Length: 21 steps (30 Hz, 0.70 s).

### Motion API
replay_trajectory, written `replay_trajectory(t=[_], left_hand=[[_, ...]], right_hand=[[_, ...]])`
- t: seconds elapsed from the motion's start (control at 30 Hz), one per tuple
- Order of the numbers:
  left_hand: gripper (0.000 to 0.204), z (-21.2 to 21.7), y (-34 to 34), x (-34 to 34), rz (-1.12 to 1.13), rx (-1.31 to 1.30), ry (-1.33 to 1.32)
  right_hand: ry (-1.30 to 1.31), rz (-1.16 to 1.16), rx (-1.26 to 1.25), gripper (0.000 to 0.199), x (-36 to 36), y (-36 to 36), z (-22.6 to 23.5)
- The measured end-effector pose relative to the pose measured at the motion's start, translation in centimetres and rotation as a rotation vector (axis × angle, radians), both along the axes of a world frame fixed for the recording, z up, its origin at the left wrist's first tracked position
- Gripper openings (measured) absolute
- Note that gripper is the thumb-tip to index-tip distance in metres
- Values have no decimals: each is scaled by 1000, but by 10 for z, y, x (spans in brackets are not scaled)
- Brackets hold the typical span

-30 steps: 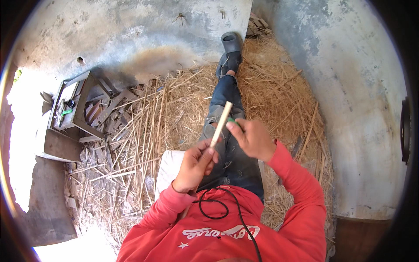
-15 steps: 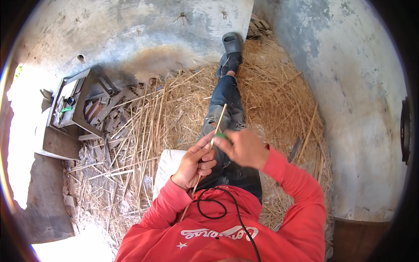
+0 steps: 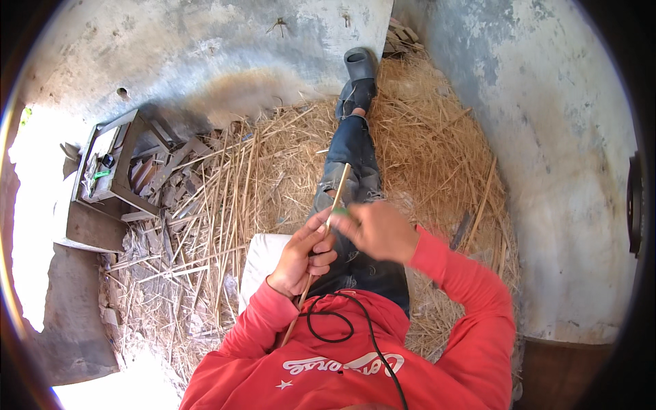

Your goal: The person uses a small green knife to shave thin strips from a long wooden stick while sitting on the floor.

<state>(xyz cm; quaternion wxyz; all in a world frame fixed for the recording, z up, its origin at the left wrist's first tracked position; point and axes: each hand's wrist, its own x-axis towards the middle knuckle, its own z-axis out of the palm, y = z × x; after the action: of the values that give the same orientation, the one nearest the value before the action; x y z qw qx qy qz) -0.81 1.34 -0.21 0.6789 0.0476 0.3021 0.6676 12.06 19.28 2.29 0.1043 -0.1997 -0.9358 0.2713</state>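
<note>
A thin pale stick (image 3: 341, 184), like split bamboo or cane, slants up from my lap, its top end above my thigh. My left hand (image 3: 301, 256) is closed round its middle, fingers wrapped and thumb along it. My right hand (image 3: 384, 231) is closed on a small green object (image 3: 339, 212) that meets the stick just above my left fingers. Fingers and motion blur hide most of the green object, so its kind is unclear. The stick's lower end rests against my red sweatshirt (image 3: 342, 383).
Straw-like shavings and long strips (image 3: 236, 205) cover the floor. A wooden stool or frame (image 3: 130, 160) lies at the left, with a bright green item (image 3: 102, 173) on it, near wood scraps. Concrete walls (image 3: 547, 137) stand ahead and right. A black cord (image 3: 372, 335) hangs over my front.
My right hand has shifted slightly and is blurred, with less of the green object showing. My left hand keeps its grip on the stick. The whole view has moved a little.
</note>
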Motion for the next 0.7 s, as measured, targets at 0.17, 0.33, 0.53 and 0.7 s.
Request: replay_trajectory(t=[0.17, 0.33, 0.53, 0.7], left_hand=[[46, -3, 1, -2, -4, 38, 22], [46, -1, 0, -2, -8, 16, 77], [47, 0, 2, -6, -14, 53, 64], [48, 4, -4, 0, -10, 35, 48]], right_hand=[[-27, -24, 41, 67, -8, 6, 9], [-52, 50, 113, 67, -2, 0, 4], [-36, 38, 98, 62, -1, -6, -2], [-21, 35, 116, 65, -10, 9, 8]])
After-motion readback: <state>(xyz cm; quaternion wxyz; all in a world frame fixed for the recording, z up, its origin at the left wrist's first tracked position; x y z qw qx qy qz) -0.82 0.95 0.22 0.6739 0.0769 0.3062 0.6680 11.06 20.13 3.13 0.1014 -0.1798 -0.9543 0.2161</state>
